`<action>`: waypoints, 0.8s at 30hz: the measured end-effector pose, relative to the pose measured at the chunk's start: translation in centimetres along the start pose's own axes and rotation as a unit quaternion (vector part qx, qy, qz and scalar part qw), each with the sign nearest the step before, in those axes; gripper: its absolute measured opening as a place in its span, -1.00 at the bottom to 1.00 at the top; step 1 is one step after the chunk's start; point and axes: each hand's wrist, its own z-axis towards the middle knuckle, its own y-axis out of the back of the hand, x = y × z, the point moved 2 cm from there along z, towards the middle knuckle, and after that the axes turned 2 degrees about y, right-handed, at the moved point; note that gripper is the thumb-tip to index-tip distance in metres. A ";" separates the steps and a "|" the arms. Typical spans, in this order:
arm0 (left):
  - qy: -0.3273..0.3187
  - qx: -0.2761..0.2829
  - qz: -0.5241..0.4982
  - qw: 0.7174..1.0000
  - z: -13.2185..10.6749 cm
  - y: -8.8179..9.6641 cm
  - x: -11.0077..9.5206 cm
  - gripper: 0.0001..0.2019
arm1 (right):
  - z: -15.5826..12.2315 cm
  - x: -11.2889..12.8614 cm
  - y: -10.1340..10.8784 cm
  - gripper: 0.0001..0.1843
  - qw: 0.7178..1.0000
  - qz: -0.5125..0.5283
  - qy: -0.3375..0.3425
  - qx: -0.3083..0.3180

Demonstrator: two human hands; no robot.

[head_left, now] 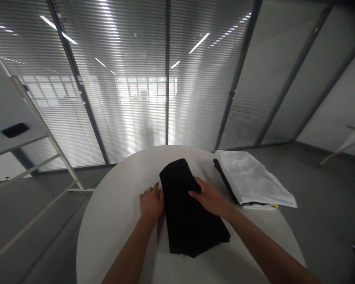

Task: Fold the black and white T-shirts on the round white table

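A folded black cloth (pixel 185 213) lies lengthwise in front of me on a round white table (pixel 118 189). Its near edge looks slightly frayed and uneven. My right hand (pixel 208 196) grips the cloth's right edge, thumb on top and the other fingers hidden beneath. Along the left edge rests my left hand (pixel 152 202), its fingers loosely bent and apart on the tabletop. The left thumb is right beside the cloth; whether it touches is hard to see.
To the right on the table is a stack of folded fabric with a white piece (pixel 251 177) on top, overhanging the edge. A whiteboard on a frame (pixel 62 157) stands at left. Behind the table runs a glass partition with blinds (pixel 142 118).
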 end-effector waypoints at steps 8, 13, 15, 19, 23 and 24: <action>0.003 0.019 -0.001 1.000 0.0 -0.2 0.2 -0.54 | -0.2 3.0 10.7 -0.54 0.996 -0.001 0.011 -0.085; 0.010 0.015 0.001 1.000 0.0 -0.2 0.3 -0.57 | -1.0 3.6 19.1 -0.55 0.978 0.036 -0.040 -0.204; 0.006 0.018 0.013 1.000 0.0 -0.2 0.2 -0.58 | -1.3 2.1 22.2 -0.51 0.959 0.045 -0.080 -0.269; 0.007 0.026 0.027 0.999 0.0 -0.1 0.0 -0.60 | -1.9 -4.2 25.0 -0.45 0.933 0.124 -0.164 -0.296; 0.015 0.029 0.023 0.999 0.0 -0.3 0.0 -0.63 | -3.5 -12.8 22.0 -0.72 0.937 0.068 -0.294 -0.174; 0.016 0.029 0.023 0.999 0.0 -0.4 0.0 -0.64 | -4.0 -14.5 20.8 -0.83 0.945 0.011 -0.295 -0.141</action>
